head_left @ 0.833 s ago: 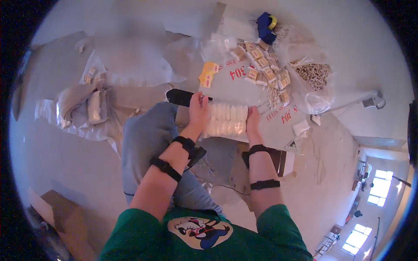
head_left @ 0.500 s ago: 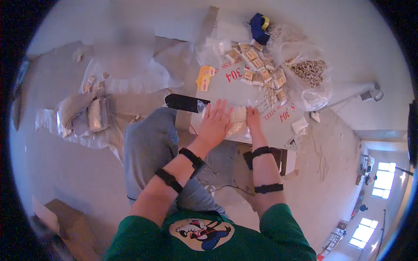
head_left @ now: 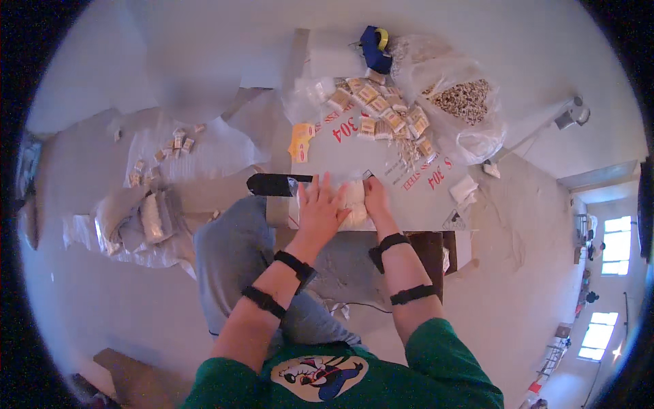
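A white bundle in clear plastic lies at the near edge of the grey printed board. My left hand, fingers spread and flat, rests over its left side. At its right side my right hand is closed, thumb and fingers pinched together at the plastic's edge. What exactly those fingertips grip is hidden. Left of my left hand lies a long black piece with a rounded end. Beyond the hands is a yellow card. Small packs of thin sticks with yellowish labels are heaped farther back, beside loose sticks.
A large clear bag of small brown-and-white pieces stands at the back right. A blue tape dispenser is at the far edge. A crumpled white piece lies on the right; plastic sheeting with filled bags is on the left.
The whole view has shifted, so the board appears farther left and lower. My hands stay at the bundle, with the left still flat and the right still closed at its edge.
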